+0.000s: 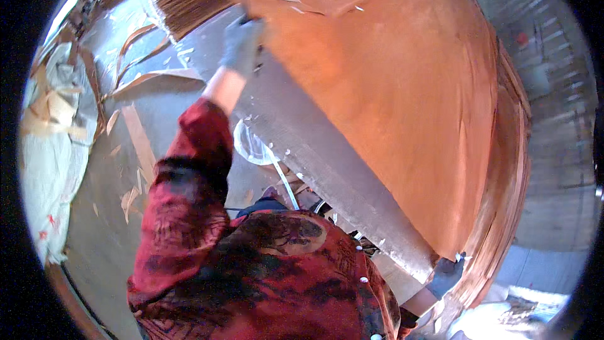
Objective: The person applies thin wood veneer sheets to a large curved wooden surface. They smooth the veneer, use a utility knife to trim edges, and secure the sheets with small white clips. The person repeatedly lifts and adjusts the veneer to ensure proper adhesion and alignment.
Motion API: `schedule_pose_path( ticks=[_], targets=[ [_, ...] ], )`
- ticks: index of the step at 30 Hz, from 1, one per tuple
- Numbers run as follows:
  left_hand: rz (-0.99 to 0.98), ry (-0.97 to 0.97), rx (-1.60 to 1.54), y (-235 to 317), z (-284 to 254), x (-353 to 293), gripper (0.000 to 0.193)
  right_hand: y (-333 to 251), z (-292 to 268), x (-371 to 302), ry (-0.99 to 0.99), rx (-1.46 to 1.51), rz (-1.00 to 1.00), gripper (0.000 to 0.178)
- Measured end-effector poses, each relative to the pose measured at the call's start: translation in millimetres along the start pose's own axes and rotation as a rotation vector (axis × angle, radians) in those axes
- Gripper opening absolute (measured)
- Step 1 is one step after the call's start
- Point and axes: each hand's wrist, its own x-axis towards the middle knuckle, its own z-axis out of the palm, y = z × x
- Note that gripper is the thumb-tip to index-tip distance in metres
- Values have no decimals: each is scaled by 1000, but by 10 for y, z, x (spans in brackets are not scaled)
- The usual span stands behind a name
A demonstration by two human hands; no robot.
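We spanned an orange sheet (390, 88) spread beside a grey strip (333, 157).
Our left hand (242, 41) was at its far end, our right hand (447, 275) nearer; we couldn't tell whether fingers gripped.

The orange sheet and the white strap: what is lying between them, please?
In the head view, a long grey band lies between the orange sheet and the white strap, with pale specks along its near edge.

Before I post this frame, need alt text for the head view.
A gloved left hand, blurred, is at the far end and a gloved right hand at the near end of one edge of a large orange-brown sheet. A grey surface shows alongside. Loose strips lie at left, a layered brown stack at upper left.
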Motion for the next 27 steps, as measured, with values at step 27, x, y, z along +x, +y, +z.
schedule_pose_path(
  ticks=[27],
  targets=[
    [-142,592,33,-1933,-919,121,16,1592,-708,454,425,181,203,22]
  ],
)
